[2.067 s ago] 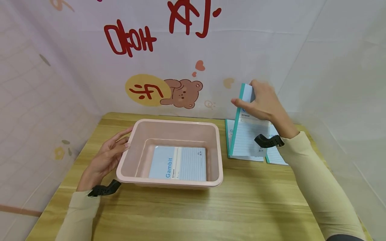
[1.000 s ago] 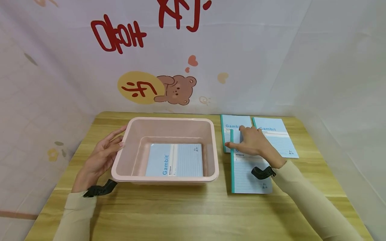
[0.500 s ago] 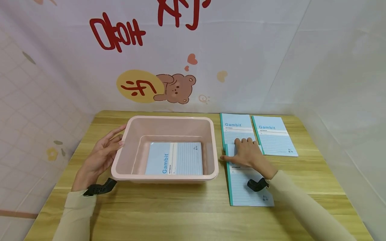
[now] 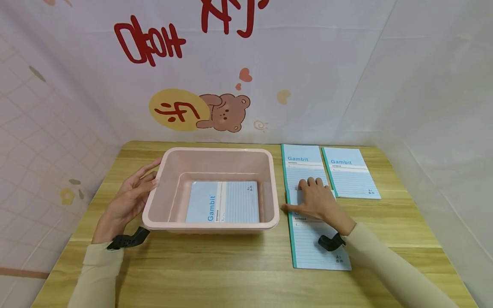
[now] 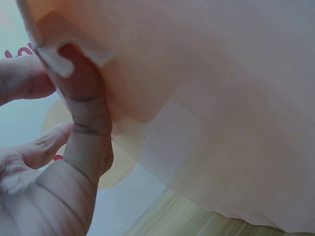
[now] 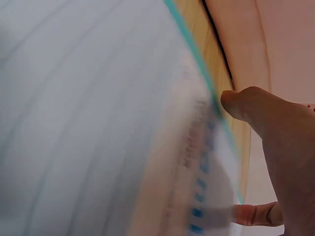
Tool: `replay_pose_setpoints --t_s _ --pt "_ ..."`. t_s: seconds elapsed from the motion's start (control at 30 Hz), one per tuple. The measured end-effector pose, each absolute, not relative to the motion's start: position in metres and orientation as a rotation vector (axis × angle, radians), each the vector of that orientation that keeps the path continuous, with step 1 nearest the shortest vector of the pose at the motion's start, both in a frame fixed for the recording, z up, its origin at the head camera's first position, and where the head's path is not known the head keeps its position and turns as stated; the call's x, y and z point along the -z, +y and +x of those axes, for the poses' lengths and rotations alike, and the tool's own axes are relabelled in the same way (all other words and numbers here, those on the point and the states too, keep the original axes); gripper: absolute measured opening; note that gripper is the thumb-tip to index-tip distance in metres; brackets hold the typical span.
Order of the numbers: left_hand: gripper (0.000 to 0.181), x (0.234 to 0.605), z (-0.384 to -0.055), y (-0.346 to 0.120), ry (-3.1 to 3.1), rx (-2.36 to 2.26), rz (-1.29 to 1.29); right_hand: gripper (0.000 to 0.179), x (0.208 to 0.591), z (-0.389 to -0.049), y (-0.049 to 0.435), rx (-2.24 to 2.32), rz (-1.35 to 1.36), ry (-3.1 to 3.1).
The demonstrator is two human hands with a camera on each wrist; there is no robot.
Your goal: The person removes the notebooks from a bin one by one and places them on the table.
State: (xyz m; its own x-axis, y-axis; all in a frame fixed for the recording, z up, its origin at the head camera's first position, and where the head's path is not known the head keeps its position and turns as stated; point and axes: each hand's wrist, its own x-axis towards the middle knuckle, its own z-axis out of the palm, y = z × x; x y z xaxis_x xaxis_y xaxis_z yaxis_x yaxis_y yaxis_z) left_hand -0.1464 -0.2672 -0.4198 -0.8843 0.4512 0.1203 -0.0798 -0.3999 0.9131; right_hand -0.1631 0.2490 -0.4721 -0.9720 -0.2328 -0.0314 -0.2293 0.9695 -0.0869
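My left hand (image 4: 132,199) holds the left side of a pink plastic basin (image 4: 274,205). In the left wrist view its thumb (image 5: 88,113) tucks under the basin's rim. Flat on the basin's floor lies a light-blue Gambit notebook (image 4: 240,203). My right hand (image 4: 316,201) grips a second Gambit notebook (image 4: 308,244) near its top end, the thumb by the teal spine and the fingers at the far edge. That notebook lies low over the table, its top end by the lower part of another notebook (image 4: 302,169). In the right wrist view the held notebook is blurred.
To the right of the back notebook lies one more Gambit notebook (image 4: 348,175). A wooden table (image 4: 215,269) carries everything. A white printed cloth (image 4: 323,64) hangs behind it, and pale sheets flank both sides.
My right hand has brought the notebook down from a raised, tilted position and drawn it nearer the person, uncovering the notebooks behind. My left hand stays on the basin.
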Motion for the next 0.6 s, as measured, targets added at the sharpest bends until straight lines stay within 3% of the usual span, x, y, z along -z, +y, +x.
replay_pose_setpoints --t_s 0.6 --pt "0.06 0.423 -0.148 -0.268 1.517 -2.341 0.543 0.067 0.457 -0.165 0.254 0.274 -0.516 3.106"
